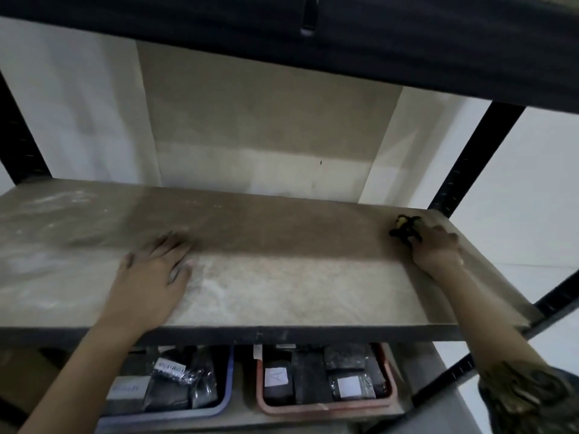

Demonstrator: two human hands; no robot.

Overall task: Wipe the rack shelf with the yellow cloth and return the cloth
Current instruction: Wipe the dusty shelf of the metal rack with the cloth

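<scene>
While two plastic bins (326, 405) of dark wrapped packs sat on the level below, the left hand (153, 277) lay flat on the dusty shelf (282, 292), fingers straight and slightly spread. Farther back, at the right rear corner, the right hand (434, 249) had its fingers curled on a bunched, dark-and-yellow cloth (404, 228). Wiping seemed barely begun; next, a firm sweep leftward across the rough, pale, chalky board.
</scene>
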